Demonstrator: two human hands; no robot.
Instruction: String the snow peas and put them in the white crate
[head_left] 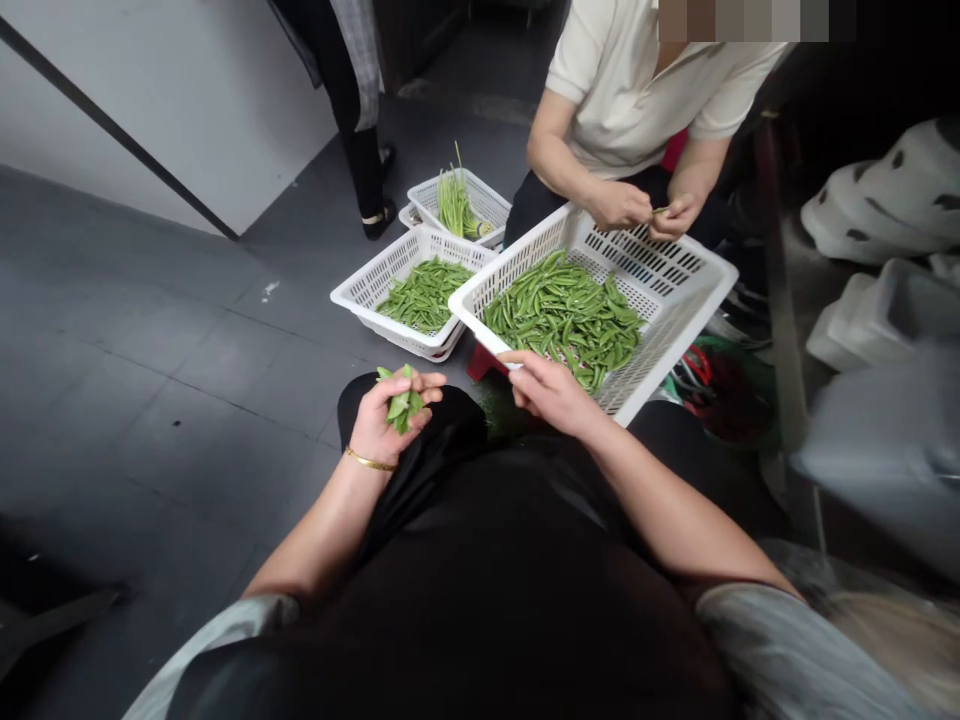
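A small bunch of green pea pods [405,402] lies in my left hand [379,415], its fingers curled around them above my left knee. My right hand [551,392] is closed at the near rim of a large white plastic basket [694,265], and a bit of white shows between thumb and index finger. A heap of green pea pods [566,310] covers much of the basket's floor. Across from me, a person's hands [649,208] pinch a small green piece over the basket's far rim.
To the left, a second white basket [360,297] holds more pods. Behind it, another basket [499,205] holds long green stalks [456,205]. Someone stands beyond, by a white panel [187,90]. White and grey containers [892,190] line the right side.
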